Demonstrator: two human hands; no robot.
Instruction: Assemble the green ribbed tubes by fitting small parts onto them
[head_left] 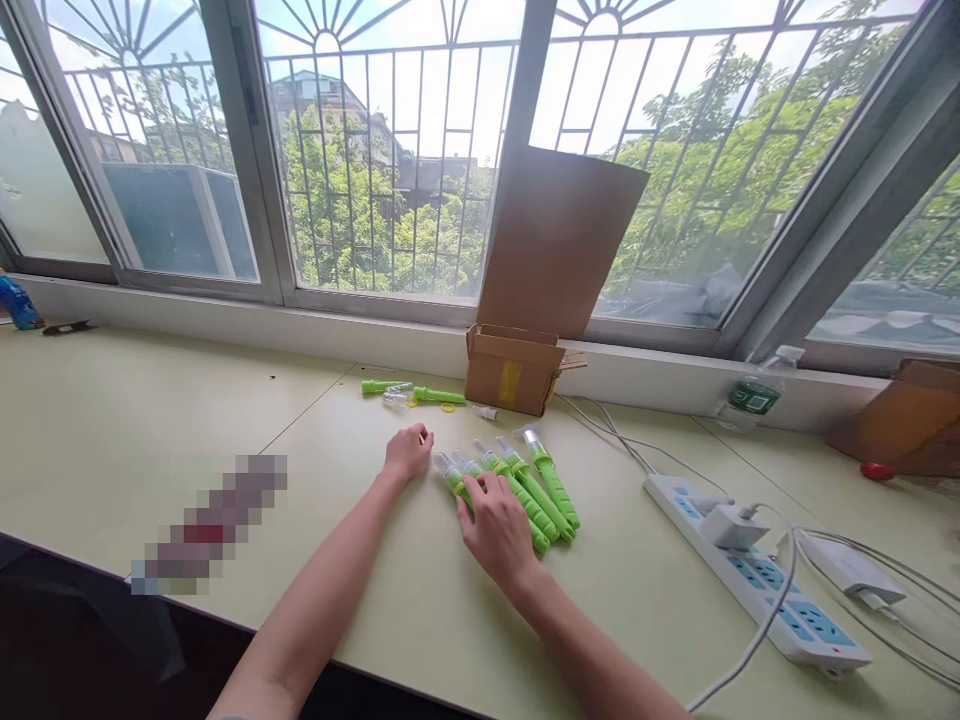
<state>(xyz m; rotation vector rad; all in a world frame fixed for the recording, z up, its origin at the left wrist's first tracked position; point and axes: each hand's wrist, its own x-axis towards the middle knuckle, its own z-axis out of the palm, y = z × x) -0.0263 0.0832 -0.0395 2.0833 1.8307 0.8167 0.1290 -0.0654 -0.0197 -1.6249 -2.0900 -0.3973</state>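
Observation:
Several light-green plastic tubes (556,492) with ribbed bodies and clear caps lie side by side, slanting, on the table. My right hand (499,525) rests over the left end of this row, fingers curled down around the leftmost green tube (452,474); its lower part is hidden under the hand. To the left of the row, my left hand (409,452) lies on the tabletop with fingers curled in, and nothing shows in it. Beyond it are loose green tube parts (439,396), clear plastic pieces (396,398) and small yellow rings (448,408).
A cardboard box (510,375) with its flap raised stands against the window ledge. On the right are a white power strip (757,575) with cables, a plastic bottle (757,392) and a red cap (876,471). A blurred patch (210,525) covers something at left.

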